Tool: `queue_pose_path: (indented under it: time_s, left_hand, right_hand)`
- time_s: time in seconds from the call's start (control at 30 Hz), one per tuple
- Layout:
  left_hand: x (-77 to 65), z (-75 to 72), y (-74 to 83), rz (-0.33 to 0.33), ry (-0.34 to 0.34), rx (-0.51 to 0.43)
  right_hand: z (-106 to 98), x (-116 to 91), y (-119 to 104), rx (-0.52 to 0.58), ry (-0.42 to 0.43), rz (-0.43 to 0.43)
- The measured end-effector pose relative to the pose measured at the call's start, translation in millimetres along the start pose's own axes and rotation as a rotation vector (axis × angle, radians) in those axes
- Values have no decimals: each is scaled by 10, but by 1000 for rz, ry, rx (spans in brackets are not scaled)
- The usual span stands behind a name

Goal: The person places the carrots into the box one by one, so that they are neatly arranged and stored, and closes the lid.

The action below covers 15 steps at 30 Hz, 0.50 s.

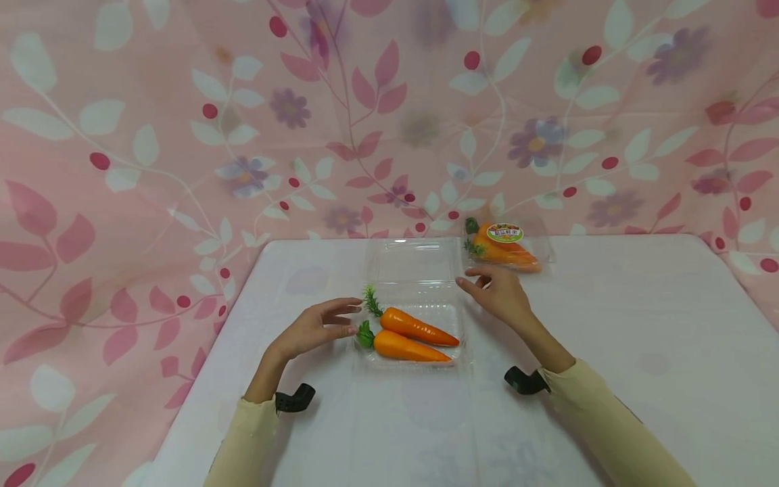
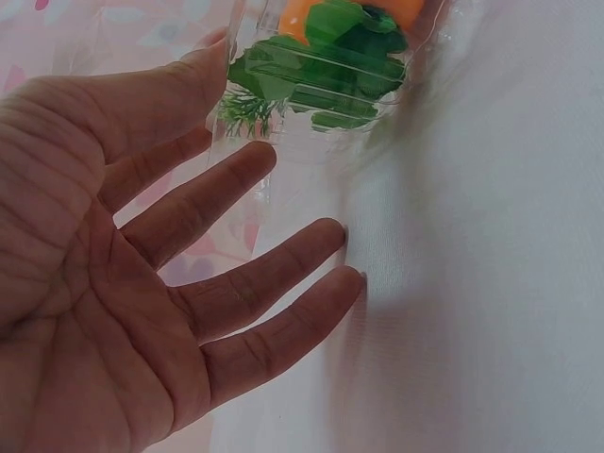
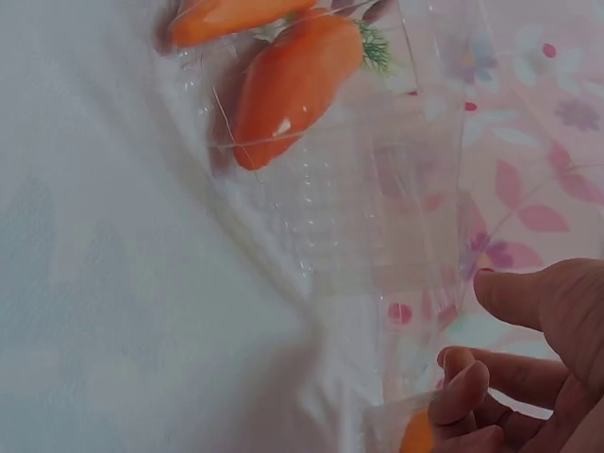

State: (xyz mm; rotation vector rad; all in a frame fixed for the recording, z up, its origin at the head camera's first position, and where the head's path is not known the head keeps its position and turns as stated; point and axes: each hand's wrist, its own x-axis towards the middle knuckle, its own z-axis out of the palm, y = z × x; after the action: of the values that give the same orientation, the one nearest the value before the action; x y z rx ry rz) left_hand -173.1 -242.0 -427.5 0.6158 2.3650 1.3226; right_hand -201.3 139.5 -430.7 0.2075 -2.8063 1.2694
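Two orange carrots with green tops, an upper carrot (image 1: 420,327) and a lower carrot (image 1: 410,346), lie side by side in a clear plastic box (image 1: 377,364). The box's transparent lid (image 1: 416,262) is folded back toward the wall. My left hand (image 1: 310,329) is at the box's left side, its fingers spread and its thumb right at the edge by the green tops (image 2: 321,71). Near the right edge of the lid, my right hand (image 1: 500,295) hovers with loosely bent fingers and nothing between them. The carrot tips (image 3: 250,156) point toward the right side.
A second clear box of carrots (image 1: 508,253), closed and with an oval label (image 1: 505,233), stands at the back right beyond my right hand. White cloth covers the table (image 1: 639,325). Behind it hangs a pink floral curtain (image 1: 389,122).
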Motion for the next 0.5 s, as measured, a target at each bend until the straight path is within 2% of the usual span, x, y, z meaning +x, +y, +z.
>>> queue_pose_path:
  time_s: [0.23, 0.5]
  left_hand:
    - [6, 4, -10, -4, 0, 4]
    - [7, 5, -23, -4, 3, 2]
  right_hand:
    - [54, 65, -39, 55, -44, 146]
    - [99, 84, -47, 53, -50, 215]
